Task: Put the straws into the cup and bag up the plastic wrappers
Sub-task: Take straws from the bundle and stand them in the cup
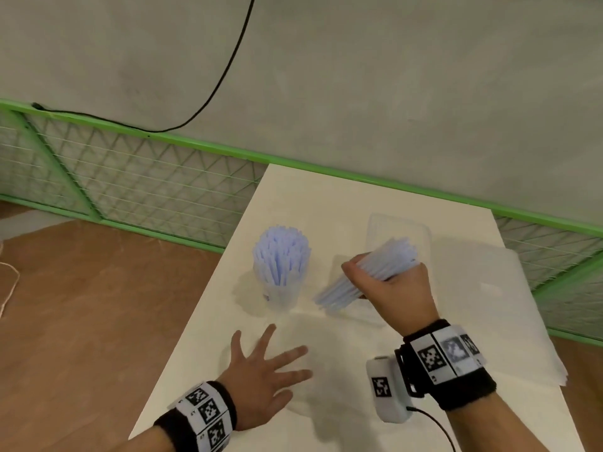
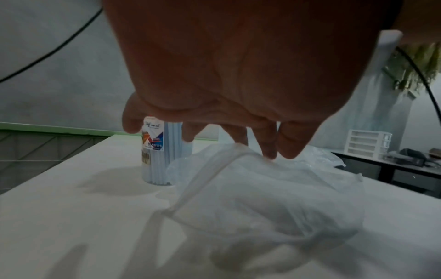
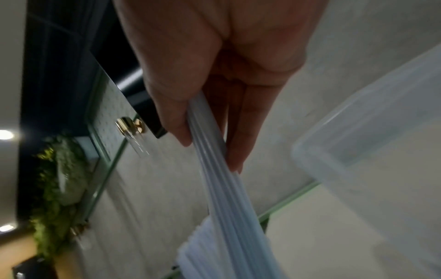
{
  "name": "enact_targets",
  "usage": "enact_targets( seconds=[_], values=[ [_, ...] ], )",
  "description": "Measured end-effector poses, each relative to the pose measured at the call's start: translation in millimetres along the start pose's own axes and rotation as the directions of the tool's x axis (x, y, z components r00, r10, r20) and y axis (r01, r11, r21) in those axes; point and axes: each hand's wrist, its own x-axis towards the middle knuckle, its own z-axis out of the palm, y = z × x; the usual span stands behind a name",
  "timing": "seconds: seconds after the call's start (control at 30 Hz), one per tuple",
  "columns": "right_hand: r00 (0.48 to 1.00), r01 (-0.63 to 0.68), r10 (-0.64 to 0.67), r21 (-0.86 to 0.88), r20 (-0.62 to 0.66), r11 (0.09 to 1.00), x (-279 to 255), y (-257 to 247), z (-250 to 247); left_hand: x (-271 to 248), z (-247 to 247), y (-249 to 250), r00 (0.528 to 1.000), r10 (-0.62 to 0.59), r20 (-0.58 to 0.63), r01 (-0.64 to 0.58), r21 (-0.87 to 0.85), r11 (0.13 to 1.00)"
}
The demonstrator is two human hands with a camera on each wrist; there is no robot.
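White tabletop [image 1: 326,203] carries everything. Fingers of my right hand [image 1: 396,290] curl round a bundle of straws [image 1: 368,277], tilted toward the cup [image 1: 281,272], already nearly full. Left hand [image 1: 261,376] is spread flat, fingers pinning the zip bag [image 2: 269,192], probably steadying it for wrappers.

One cup [image 1: 281,290] stuffed with straws, too many to count. One more bundle of straws [image 1: 368,275], also uncountable. One clear zip bag [image 2: 267,192], one clear plastic tub [image 1: 396,231], two hands, one table [image 1: 326,197].
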Motion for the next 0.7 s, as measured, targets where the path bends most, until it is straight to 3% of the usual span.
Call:
enact_targets(
  seconds=[0.07, 0.13, 0.2, 0.27, 0.3, 0.47, 0.7],
  values=[
    [0.998, -0.004, -0.002, 0.095, 0.063, 0.995, 11.3, -13.1, 11.4, -3.1, -12.2, -1.5, 0.988, 0.021, -0.152, -0.026, -0.029, 0.999],
    [0.993, -0.018, 0.002, 0.13, 0.122, 0.991, 22.5, -20.8, 24.3, -2.1, -31.4, -8.7, 0.935, -0.029, -0.353, -0.044, -0.199, 0.979],
    [0.987, -0.019, 0.001, 0.115, 0.159, 0.993, 33.0, -22.7, 36.2, 2.7, -56.7, -25.2, 0.848, -0.198, -0.491, -0.008, -0.386, 0.922],
    [0.984, -0.001, -0.015, 0.084, 0.18, 0.996, 41.4, -22.1, 46.4, 10.7, -75.7, -49.2, 0.762, -0.349, -0.546, 0.081, -0.454, 0.887],
    [0.982, 0.005, -0.021, 0.086, 0.186, 0.996, 45.0, -22.1, 50.5, 16.2, -82.1, -61.3, 0.754, -0.382, -0.535, 0.13, -0.448, 0.884],
    [0.976, 0.082, -0.092, 0.058, 0.195, 0.995, 61.1, -26.1, 57.1, 47.6, -84.8, -93.2, 0.893, -0.302, -0.333, 0.184, -0.342, 0.922],
    [0.969, 0.074, -0.072, 0.0, 0.235, 0.997, 69.4, -14.1, 55.5, 79.6, -88.1, -117.1, 0.968, -0.18, -0.174, 0.128, -0.274, 0.953]
  ],
)
